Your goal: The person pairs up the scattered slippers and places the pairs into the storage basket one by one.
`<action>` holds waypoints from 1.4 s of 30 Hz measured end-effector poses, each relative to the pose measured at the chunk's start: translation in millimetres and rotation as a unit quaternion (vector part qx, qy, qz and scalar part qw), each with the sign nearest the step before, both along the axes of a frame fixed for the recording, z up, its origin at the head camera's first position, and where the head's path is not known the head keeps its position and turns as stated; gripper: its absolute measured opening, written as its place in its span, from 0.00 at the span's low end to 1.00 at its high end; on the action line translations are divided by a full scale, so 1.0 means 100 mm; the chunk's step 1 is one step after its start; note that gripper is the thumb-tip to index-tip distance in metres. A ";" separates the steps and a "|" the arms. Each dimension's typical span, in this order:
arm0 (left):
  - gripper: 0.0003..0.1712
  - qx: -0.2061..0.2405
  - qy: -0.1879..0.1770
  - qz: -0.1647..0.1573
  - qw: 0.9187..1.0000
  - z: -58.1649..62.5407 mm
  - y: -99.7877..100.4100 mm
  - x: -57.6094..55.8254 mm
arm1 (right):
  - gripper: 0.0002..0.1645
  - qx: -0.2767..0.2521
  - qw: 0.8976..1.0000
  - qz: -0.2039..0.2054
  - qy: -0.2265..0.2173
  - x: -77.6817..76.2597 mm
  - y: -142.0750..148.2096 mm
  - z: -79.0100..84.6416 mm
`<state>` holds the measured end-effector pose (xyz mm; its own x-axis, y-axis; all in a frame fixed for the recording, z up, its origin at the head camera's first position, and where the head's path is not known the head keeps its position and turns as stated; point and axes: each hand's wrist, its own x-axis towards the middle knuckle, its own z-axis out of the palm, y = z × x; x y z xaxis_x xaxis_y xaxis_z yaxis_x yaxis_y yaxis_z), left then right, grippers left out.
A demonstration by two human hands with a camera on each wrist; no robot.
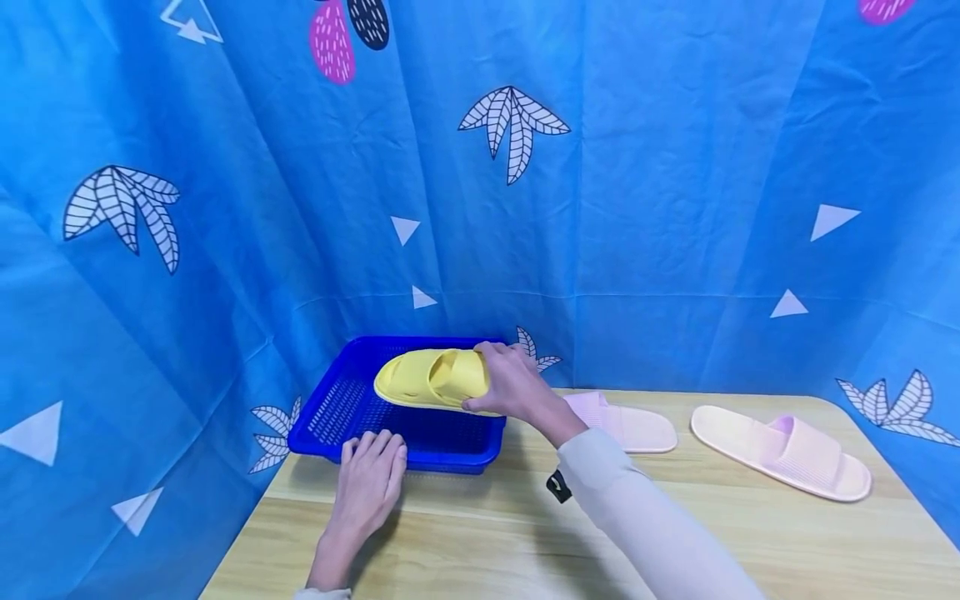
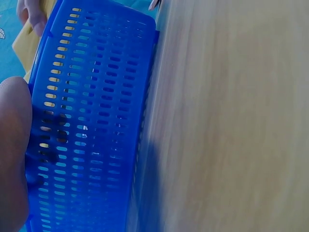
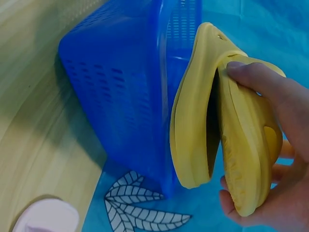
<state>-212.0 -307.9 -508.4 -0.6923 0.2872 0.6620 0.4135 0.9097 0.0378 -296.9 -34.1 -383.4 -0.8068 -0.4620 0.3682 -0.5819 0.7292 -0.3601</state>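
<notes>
In the head view my right hand [image 1: 512, 379] grips yellow slippers [image 1: 420, 375] at one end, above the blue plastic basket [image 1: 457, 461]. The right wrist view shows two yellow slipper bodies [image 3: 190, 130] side by side with a dark gap between them. The thumb presses on the nearer one and the fingers curl behind it. My left hand [image 1: 369, 483] holds the basket's near rim, fingers over the edge. Dark finger shapes show through the holes of the basket wall [image 2: 106, 96] in the left wrist view.
A pink slipper [image 1: 641, 429] lies right of the basket, partly behind my right forearm. Another pink slipper [image 1: 810, 454] lies farther right on the wooden table [image 1: 465, 542]. A blue patterned curtain [image 1: 645, 208] hangs behind and at the left.
</notes>
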 end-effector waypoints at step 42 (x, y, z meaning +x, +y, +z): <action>0.17 -0.003 -0.011 0.013 1.000 0.03 0.00 0.04 | 0.52 0.134 0.978 0.073 -0.145 -0.11 -0.70 -0.36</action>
<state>-208.4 -307.4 -504.9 -0.7141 0.2731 0.6446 0.3894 0.9201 0.0415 -307.5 -104.4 -419.2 -0.7774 -0.6288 -0.0169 -0.5886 0.7366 -0.3331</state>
